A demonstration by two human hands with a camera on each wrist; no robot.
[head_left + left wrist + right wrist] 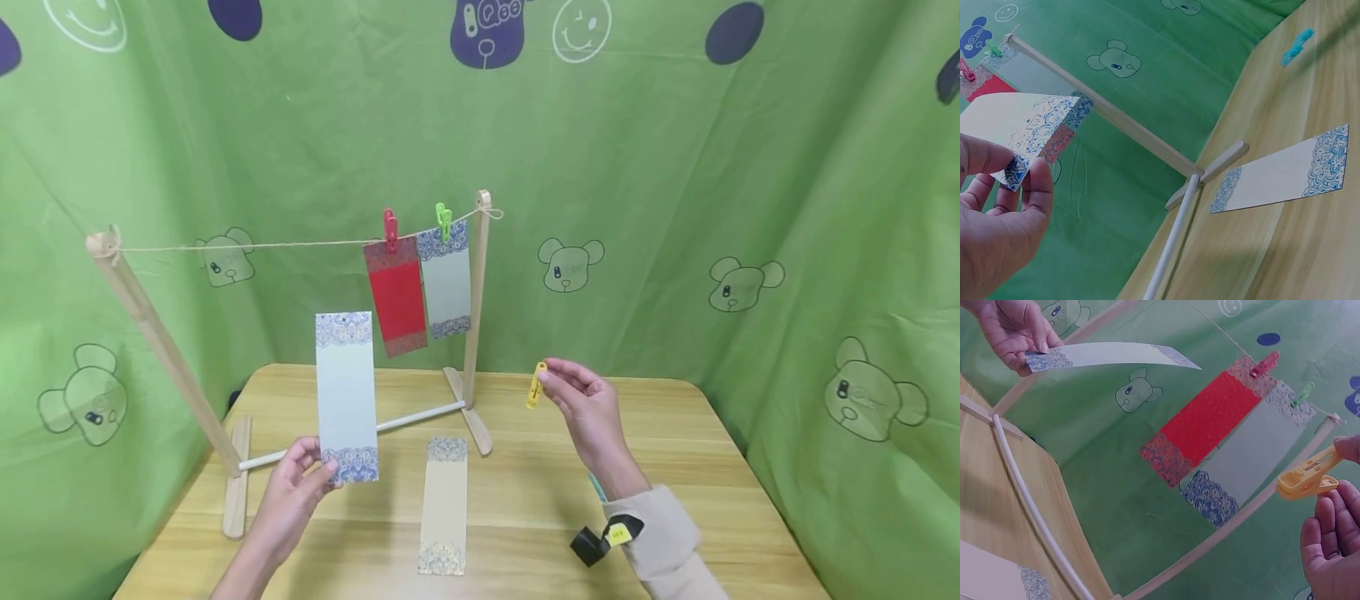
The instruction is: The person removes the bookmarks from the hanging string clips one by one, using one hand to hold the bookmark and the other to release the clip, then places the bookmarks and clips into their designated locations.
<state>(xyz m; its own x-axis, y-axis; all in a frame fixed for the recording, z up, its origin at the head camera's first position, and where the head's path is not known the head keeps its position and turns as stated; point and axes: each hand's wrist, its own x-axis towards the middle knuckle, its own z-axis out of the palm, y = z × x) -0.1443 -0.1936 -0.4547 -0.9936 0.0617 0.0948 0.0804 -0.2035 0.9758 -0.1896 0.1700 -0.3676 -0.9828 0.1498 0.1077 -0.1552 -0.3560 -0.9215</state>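
My left hand (292, 492) pinches a white card (346, 392) with blue lace-patterned ends by its lower end, between thumb and fingers. The card stands upright in front of the line, left of the hung cards. In my right hand (592, 408) is a yellow clothespin (536, 386), pinched by one end and pointing down in the head view. A red card (397, 297) hangs from the string under a pink clothespin (391, 232). Beside it, a pale blue-patterned card (448, 283) hangs under a green clothespin (444, 222).
A string (247, 246) runs between two wooden posts (165, 358), joined low down by a white rod (420, 416). A cream patterned card (444, 507) lies flat on the wooden table (525, 550). Behind the right wrist lies a teal clothespin (1298, 47). Green curtain (637, 167) surrounds the table.
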